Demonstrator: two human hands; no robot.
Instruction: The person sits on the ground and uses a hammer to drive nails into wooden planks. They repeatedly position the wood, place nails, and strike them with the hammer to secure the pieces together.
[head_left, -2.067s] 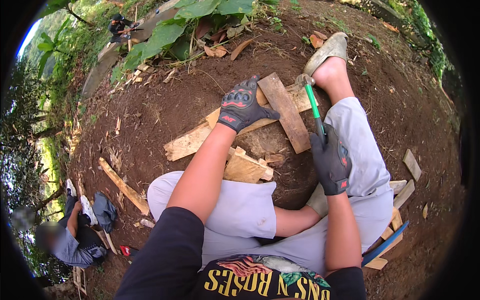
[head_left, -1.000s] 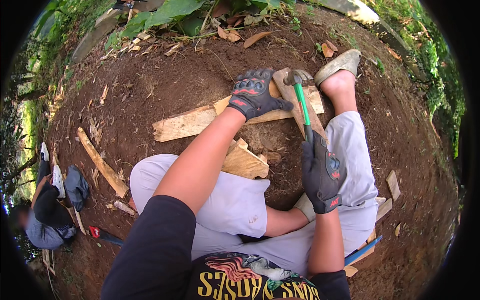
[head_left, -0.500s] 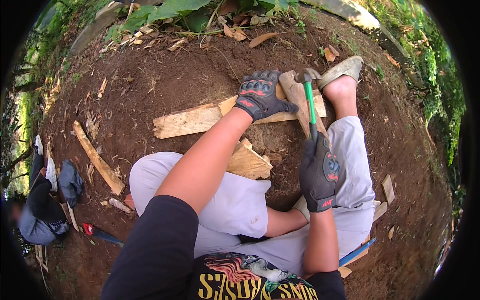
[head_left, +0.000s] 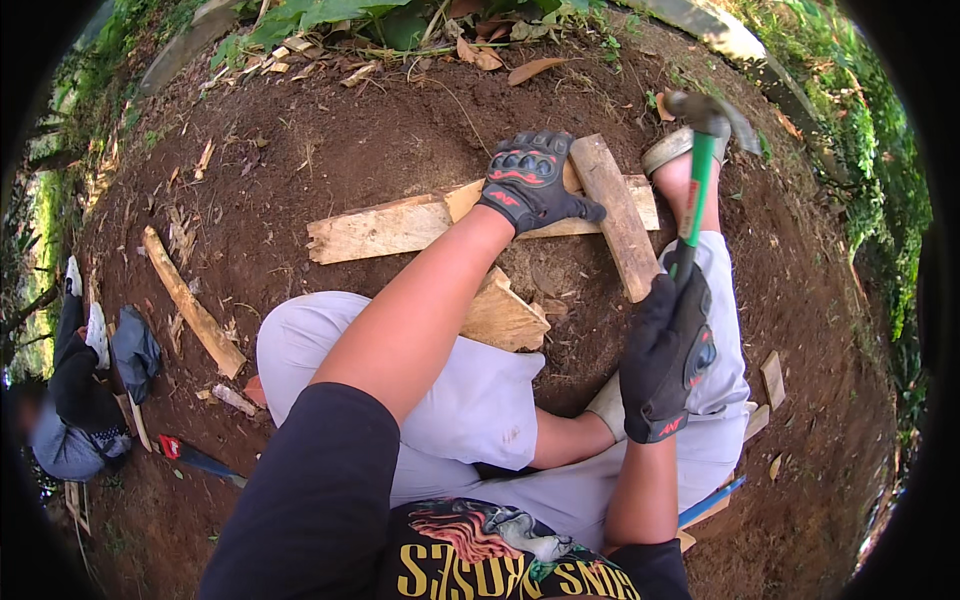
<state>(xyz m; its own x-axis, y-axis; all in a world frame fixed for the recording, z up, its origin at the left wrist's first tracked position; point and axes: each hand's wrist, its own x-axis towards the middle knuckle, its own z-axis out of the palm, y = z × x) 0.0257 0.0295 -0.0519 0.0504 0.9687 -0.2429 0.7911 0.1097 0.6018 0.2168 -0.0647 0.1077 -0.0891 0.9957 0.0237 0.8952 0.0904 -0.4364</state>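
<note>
My left hand (head_left: 530, 182), in a black glove with red trim, holds a pale wooden board (head_left: 385, 232) on the soil. Its fingers curl over the board and the thumb reaches toward a darker plank (head_left: 617, 215). That plank lies slantwise across the board's right part. My right hand (head_left: 664, 355), gloved the same way, is closed round the dark grip of a green-handled claw hammer (head_left: 696, 190). The metal head is raised above and to the right of the plank, in front of my foot. What lies under my left palm is hidden.
A chunk of split wood (head_left: 503, 317) lies by my bent leg. Off to the left are a long stick (head_left: 193, 300), a handsaw with a red handle (head_left: 200, 458) and another person (head_left: 75, 400). Small offcuts (head_left: 772, 380) lie at the right. Leafy plants (head_left: 345, 18) border the far side.
The hammer has swung up and to the right, away from the plank, with my right hand shifting slightly right. My left hand stays on the board, nearly still.
</note>
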